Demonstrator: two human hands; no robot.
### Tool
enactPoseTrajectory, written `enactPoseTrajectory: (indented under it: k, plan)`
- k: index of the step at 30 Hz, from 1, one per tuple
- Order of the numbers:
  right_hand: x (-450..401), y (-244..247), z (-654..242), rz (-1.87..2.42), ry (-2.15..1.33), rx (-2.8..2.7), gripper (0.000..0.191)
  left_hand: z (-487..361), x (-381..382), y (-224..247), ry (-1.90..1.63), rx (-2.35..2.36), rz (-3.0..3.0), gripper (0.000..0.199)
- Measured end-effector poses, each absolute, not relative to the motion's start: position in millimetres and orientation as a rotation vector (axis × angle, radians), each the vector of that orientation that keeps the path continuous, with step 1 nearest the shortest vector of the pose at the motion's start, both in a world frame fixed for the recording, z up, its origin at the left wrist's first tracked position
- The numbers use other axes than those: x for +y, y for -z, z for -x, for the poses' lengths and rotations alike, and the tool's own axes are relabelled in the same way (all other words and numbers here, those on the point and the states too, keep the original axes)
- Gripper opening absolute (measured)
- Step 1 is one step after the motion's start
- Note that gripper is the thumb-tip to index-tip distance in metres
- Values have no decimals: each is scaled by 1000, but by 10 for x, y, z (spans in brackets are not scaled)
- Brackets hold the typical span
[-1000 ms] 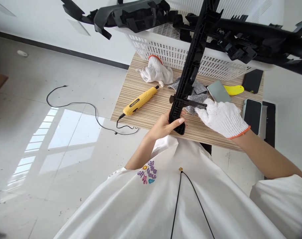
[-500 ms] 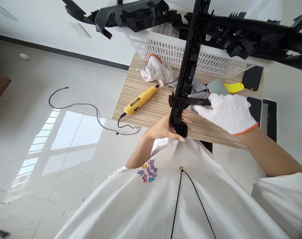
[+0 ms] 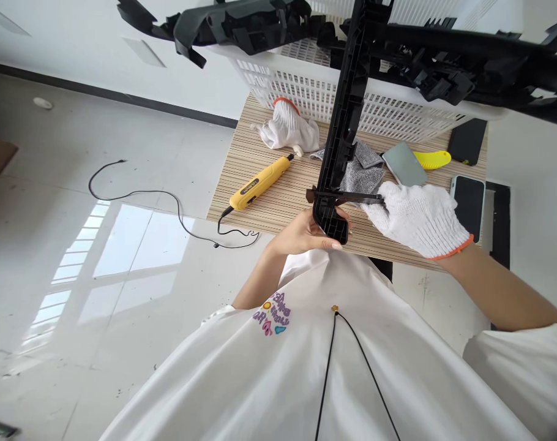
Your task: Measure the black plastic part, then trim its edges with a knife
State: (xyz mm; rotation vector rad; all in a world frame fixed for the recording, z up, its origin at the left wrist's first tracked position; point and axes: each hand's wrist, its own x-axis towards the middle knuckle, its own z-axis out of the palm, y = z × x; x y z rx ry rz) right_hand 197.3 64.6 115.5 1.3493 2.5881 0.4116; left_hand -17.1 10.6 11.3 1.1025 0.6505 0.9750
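Observation:
My bare left hand (image 3: 301,236) is closed round the lower, hooked end of a long black plastic trim piece (image 3: 345,116), which stretches up past the top edge of the view. In a white knitted glove with an orange cuff, my right hand (image 3: 418,214) grips a slim black caliper (image 3: 358,197). The caliper lies across the trim piece just above my left hand, its jaw end sticking out on the left side. Glove and tool hide the right fingertips in part.
On the striped table (image 3: 232,165) lie a yellow corded tool (image 3: 260,182), a white glove (image 3: 290,128), a grey cloth (image 3: 363,171), a grey-green case (image 3: 404,163), a yellow strip (image 3: 432,160) and phones (image 3: 469,205). Black parts overhang a white basket (image 3: 297,89) behind. A cable (image 3: 163,193) trails across the floor.
My right hand and the caliper have tilted and shifted slightly, the caliper now showing a thinner edge. The trim piece's lower end has risen a little with my left hand.

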Motion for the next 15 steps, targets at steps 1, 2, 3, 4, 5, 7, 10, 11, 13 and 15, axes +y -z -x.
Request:
enactPoseTrajectory:
  k: [1, 2, 3, 4, 5, 7, 10, 11, 13, 15]
  plan:
    - [646, -1152, -1972, -1359, -410, 2586, 51, 169, 106, -111, -973, 662, -1109, 50]
    - [646, -1151, -1971, -1369, -403, 2582, 51, 166, 105, -109, -971, 671, -1112, 52]
    - [646, -1151, -1969, -1381, -391, 2575, 51, 163, 105, -109, -967, 676, -1113, 52]
    - [644, -1153, -1968, -1393, -376, 2564, 51, 160, 105, -108, -964, 680, -1115, 53]
    - [642, -1155, -1966, -1404, -365, 2554, 51, 157, 106, -109, -961, 684, -1116, 54]
    - [635, -1159, -1966, -1419, -362, 2548, 50, 151, 106, -113, -959, 695, -1121, 55]
    - [624, -1163, -1975, -1439, -391, 2579, 57, 147, 107, -123, -959, 705, -1125, 56]
    - [622, -1164, -1980, -1446, -405, 2600, 63, 146, 107, -124, -957, 709, -1127, 56]
    - [623, -1162, -1988, -1451, -442, 2644, 75, 145, 108, -123, -944, 720, -1134, 58]
    - [632, -1155, -1990, -1447, -464, 2673, 74, 143, 108, -116, -938, 726, -1146, 60]
